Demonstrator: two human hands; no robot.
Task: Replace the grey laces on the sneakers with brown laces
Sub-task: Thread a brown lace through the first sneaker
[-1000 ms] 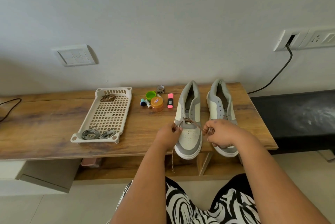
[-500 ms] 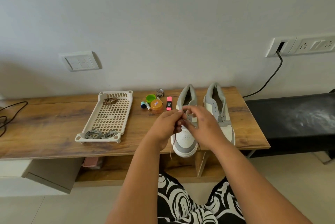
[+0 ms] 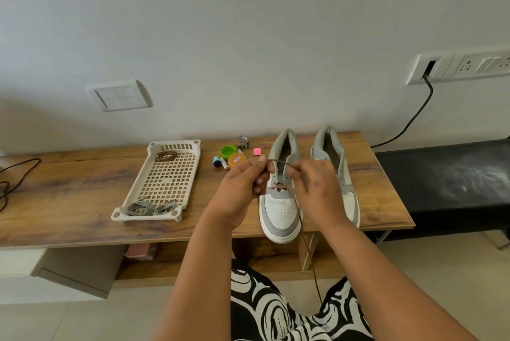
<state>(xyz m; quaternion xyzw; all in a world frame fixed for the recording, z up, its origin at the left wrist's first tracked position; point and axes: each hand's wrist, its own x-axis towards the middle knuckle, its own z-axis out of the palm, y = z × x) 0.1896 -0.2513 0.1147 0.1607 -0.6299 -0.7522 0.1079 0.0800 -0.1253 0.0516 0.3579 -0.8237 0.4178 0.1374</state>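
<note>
Brown lace (image 3: 280,163) arches between pinching fingers of left hand (image 3: 242,183) and right hand (image 3: 317,189), above the left sneaker (image 3: 280,211).

Tray (image 3: 190,147) left of 2 sneakers (image 3: 280,211) on table (image 3: 69,197).

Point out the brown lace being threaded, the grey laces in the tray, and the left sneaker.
brown lace (image 3: 278,162): head view, arc between the hands.
grey laces (image 3: 140,207): head view, left coil.
left sneaker (image 3: 280,209): head view, white toe.
</note>
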